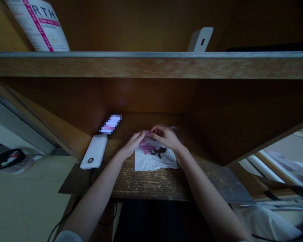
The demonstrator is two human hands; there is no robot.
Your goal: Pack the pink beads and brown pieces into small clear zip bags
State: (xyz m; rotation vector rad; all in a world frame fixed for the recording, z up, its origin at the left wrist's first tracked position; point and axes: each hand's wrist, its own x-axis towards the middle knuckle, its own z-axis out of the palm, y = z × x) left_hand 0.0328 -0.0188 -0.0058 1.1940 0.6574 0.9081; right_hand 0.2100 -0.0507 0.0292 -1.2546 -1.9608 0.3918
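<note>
My left hand (134, 142) and my right hand (166, 136) meet over a small clear plastic bag (146, 141), pinching its top edge between their fingers. Pink pieces (146, 148) show through the bag, and dark brown pieces (158, 152) lie close beside them. Under these is a crumpled white paper sheet (154, 163) on the worn wooden desk (151, 185). A thin straight strip (135, 132) runs sideways behind my hands; what it is, I cannot tell. A white power bank (94, 152) lies left of my left hand.
A phone with a blurred screen (111, 124) lies behind the power bank, with a cable trailing below the desk. A wooden shelf (151, 65) runs overhead, holding a printed white package (37, 25) and a white device (200, 39). A dark basket (8, 160) sits on the floor at left.
</note>
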